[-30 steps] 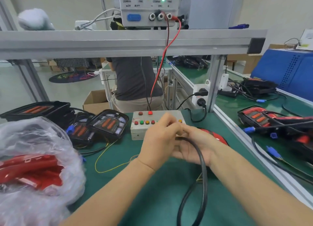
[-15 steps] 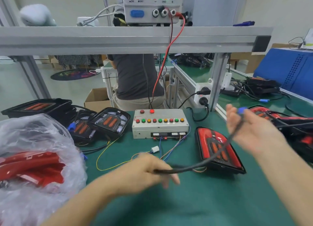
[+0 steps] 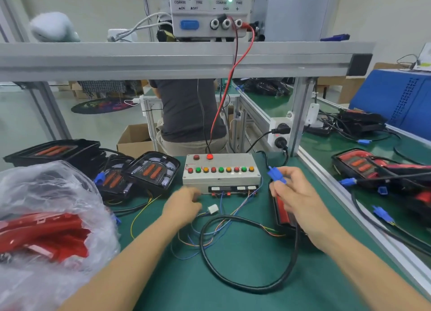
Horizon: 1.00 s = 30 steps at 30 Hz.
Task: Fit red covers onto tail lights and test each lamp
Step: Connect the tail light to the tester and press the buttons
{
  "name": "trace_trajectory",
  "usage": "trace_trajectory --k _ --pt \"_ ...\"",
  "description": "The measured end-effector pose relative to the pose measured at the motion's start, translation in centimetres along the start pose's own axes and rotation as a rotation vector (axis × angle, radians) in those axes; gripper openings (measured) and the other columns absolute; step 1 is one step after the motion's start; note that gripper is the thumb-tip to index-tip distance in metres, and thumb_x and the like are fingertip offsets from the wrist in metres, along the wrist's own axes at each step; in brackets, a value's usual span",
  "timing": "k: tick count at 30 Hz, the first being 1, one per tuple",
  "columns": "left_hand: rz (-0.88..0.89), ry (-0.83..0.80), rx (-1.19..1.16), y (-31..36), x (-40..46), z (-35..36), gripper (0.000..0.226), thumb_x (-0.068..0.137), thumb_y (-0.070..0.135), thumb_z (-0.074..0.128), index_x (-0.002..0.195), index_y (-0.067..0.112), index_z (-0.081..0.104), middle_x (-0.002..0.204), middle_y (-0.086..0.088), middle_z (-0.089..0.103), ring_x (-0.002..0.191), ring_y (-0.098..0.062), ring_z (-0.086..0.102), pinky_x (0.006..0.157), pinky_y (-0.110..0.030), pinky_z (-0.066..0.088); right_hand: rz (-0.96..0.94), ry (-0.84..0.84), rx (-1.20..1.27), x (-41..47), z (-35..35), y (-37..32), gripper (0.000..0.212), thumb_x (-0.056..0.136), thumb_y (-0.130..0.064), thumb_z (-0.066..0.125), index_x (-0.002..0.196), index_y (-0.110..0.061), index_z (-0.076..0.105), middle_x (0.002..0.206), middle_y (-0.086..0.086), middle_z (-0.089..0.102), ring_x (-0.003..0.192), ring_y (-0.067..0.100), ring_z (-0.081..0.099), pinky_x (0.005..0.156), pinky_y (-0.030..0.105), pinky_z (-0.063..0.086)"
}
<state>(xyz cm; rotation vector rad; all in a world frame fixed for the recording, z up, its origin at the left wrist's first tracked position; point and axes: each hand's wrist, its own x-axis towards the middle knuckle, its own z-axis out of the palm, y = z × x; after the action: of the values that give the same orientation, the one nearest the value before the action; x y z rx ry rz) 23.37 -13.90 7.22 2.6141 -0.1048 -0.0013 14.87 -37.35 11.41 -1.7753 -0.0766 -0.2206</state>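
A tail light with its red cover [image 3: 282,214] lies on the green mat, partly hidden under my right hand [image 3: 296,199]. That hand pinches the lamp's blue plug [image 3: 276,174] just right of the grey test box [image 3: 221,171]. The lamp's black cable [image 3: 233,284] lies in a loop on the mat. My left hand [image 3: 184,206] is blurred and hovers in front of the box, beside the white connector [image 3: 212,209] on the box's thin wires. Whether it holds anything cannot be made out.
A plastic bag of red covers [image 3: 46,231] sits at the left. Uncovered black tail lights [image 3: 154,171] are piled behind it. More lamps [image 3: 373,168] and cables lie past the aluminium rail on the right. A power supply [image 3: 210,7] stands on the shelf above; a person sits behind.
My left hand let go of the black cable and moved forward to the white connector. My right hand brought the blue plug left, toward the test box.
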Motion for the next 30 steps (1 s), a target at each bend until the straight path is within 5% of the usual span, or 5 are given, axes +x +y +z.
trace_trajectory --k 8,11,16,24,30 --pt "0.073 -0.123 0.101 1.6 0.5 0.3 0.008 0.083 0.028 0.062 0.083 0.029 0.070 0.101 0.001 0.063 0.100 -0.022 0.060 0.083 -0.030 0.049 -0.075 0.067 -0.249 1.7 1.9 1.2 0.029 0.096 -0.013 0.055 0.123 -0.021 0.064 0.089 -0.019 0.057 0.069 -0.008 0.049 0.063 0.007 0.035" --pt "0.131 -0.197 0.020 1.1 0.1 0.4 0.023 0.088 0.023 0.057 0.106 0.024 0.071 0.107 0.001 0.053 0.111 -0.023 0.052 0.098 -0.036 0.042 -0.052 0.089 -0.204 2.2 2.1 1.5 0.032 0.095 -0.015 0.058 0.125 -0.022 0.065 0.104 -0.011 0.065 0.080 -0.006 0.053 0.069 0.005 0.037" --pt "0.178 -0.299 -0.003 0.5 -0.2 0.0 0.034 0.079 0.012 0.062 0.109 0.026 0.069 0.118 0.005 0.050 0.113 -0.019 0.047 0.100 -0.034 0.040 -0.045 0.139 -0.035 2.9 2.4 1.2 0.028 0.092 -0.005 0.061 0.115 -0.020 0.067 0.076 -0.017 0.066 0.054 -0.010 0.053 0.053 0.001 0.036" --pt "0.227 0.116 -0.357 0.2 -0.2 -1.2 0.026 0.085 0.005 0.067 0.103 0.024 0.074 0.066 0.018 0.062 0.057 -0.001 0.050 0.065 -0.014 0.043 -0.078 0.040 -0.082 3.6 3.3 0.8 0.029 0.089 -0.004 0.065 0.092 -0.033 0.068 0.092 -0.013 0.070 0.065 -0.007 0.058 0.064 0.003 0.042" --pt "0.370 0.226 -0.488 2.1 -0.8 -3.4 0.026 0.078 0.002 0.073 0.076 0.027 0.068 0.069 0.011 0.066 0.060 -0.007 0.056 0.062 -0.019 0.047 -0.101 -0.016 -0.201 4.4 5.0 0.7 0.022 0.087 -0.009 0.070 0.099 -0.027 0.075 0.066 -0.016 0.056 0.053 -0.003 0.044 0.057 0.008 0.035"
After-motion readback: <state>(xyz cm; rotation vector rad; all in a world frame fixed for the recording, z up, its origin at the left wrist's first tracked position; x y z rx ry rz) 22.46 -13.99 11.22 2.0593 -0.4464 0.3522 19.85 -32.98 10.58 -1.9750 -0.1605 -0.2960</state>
